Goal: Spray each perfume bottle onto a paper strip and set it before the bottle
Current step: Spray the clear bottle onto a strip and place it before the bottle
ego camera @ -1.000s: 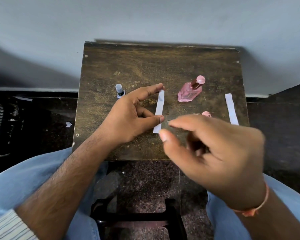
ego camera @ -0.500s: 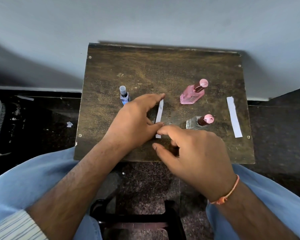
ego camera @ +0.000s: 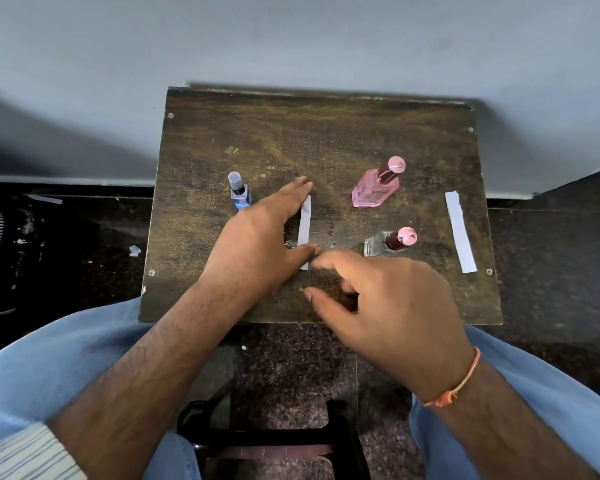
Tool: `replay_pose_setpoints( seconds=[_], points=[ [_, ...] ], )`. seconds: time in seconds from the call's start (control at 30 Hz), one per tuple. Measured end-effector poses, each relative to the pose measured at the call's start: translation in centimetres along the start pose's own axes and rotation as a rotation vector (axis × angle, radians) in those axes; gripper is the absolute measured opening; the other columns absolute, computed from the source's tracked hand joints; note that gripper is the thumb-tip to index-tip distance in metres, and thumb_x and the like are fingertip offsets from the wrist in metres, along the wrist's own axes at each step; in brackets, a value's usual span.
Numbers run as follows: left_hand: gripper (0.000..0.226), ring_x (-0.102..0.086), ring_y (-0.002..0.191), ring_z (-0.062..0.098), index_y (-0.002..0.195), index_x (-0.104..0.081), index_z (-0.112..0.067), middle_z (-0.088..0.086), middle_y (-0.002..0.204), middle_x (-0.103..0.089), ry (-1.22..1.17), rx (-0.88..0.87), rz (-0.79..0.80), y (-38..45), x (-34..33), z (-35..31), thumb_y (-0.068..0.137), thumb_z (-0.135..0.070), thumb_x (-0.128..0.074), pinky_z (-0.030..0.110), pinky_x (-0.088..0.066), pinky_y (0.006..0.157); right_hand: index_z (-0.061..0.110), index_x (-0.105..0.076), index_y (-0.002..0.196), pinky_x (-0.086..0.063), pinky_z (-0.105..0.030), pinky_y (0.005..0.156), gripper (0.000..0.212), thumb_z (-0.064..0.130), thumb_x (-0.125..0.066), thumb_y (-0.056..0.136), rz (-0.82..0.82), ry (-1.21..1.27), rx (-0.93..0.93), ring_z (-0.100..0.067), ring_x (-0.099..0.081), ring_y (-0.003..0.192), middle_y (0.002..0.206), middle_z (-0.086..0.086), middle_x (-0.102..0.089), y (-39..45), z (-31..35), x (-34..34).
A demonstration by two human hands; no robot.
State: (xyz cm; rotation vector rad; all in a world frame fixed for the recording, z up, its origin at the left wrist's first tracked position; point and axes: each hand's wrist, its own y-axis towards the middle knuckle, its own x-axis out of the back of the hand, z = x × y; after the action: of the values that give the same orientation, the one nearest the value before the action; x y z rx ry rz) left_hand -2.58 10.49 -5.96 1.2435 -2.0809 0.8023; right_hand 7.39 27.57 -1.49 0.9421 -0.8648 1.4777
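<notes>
White paper is the thing to watch from the head camera: a paper strip point(ego camera: 304, 230) lies flat near the middle of the dark wooden bench point(ego camera: 326, 133), running from six to twelve o'clock. The left hand point(ego camera: 257, 244) is spread wide and flat over it, forefinger at the far end, thumb pinning the near end; it grips nothing. The right hand point(ego camera: 388, 306) hovers loosely curled and empty, forefinger reaching the strip's near end.

I judge the strip is being lifted off the wood. Best to hold one end down, slide a nail under the other, and pinch by the tip.

At ten o'clock of the strip stands the blue bottle point(ego camera: 239, 194); the pink bottle point(ego camera: 376, 187) at two, the clear bottle point(ego camera: 390, 241) at three. A second strip point(ego camera: 459, 232) lies far right.
</notes>
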Motion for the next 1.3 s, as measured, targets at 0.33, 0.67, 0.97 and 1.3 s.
replay_pose_setpoints(
  seconds=[0.33, 0.67, 0.97, 1.3],
  points=[
    [0.082, -0.037, 0.153, -0.007, 0.160, -0.047, -0.045, -0.034, 0.171, -0.029, 0.013, -0.003, 0.008, 0.0, -0.1, 0.2, 0.088, -0.041, -0.086, 0.018, -0.032, 0.117, 0.039, -0.074, 0.115, -0.056, -0.037, 0.050, 0.032, 0.059, -0.064, 0.093, -0.009, 0.036, 0.012, -0.021, -0.071, 0.060, 0.069, 0.010, -0.073, 0.1, 0.3, 0.3],
    [0.065, -0.066, 0.129, 0.011, 0.158, -0.049, -0.044, -0.032, 0.171, -0.029, 0.052, 0.017, -0.020, -0.2, 0.7, -0.2, 0.100, -0.029, -0.071, 0.025, -0.048, 0.109, 0.033, -0.061, 0.077, -0.039, -0.019, 0.052, 0.047, 0.075, -0.049, 0.094, 0.484, 0.050, 0.117, 0.001, -0.053, 0.052, 0.057, 0.015, -0.057, 0.8, -0.9, 2.4],
    [0.069, -0.044, 0.151, 0.001, 0.162, -0.045, -0.040, -0.035, 0.173, -0.019, 0.126, 0.004, 0.016, 0.0, 0.8, -0.1, 0.100, -0.037, -0.074, 0.029, -0.043, 0.115, 0.030, -0.067, 0.075, -0.041, -0.030, 0.060, 0.053, 0.083, -0.062, 0.085, 0.570, -0.260, -0.353, 0.000, -0.057, 0.066, 0.068, 0.012, -0.066, 1.1, -6.8, 5.0],
    [0.070, -0.049, 0.150, 0.004, 0.157, -0.051, -0.044, -0.037, 0.171, -0.024, 0.151, 0.017, -0.011, -0.1, 0.5, 0.4, 0.093, -0.048, -0.080, 0.031, -0.046, 0.113, 0.046, -0.072, 0.120, -0.056, -0.029, 0.079, 0.047, 0.048, -0.089, 0.076, 0.116, 0.241, -0.262, -0.001, -0.070, 0.078, 0.089, 0.021, -0.076, 1.4, -7.5, 4.9]
  ],
)
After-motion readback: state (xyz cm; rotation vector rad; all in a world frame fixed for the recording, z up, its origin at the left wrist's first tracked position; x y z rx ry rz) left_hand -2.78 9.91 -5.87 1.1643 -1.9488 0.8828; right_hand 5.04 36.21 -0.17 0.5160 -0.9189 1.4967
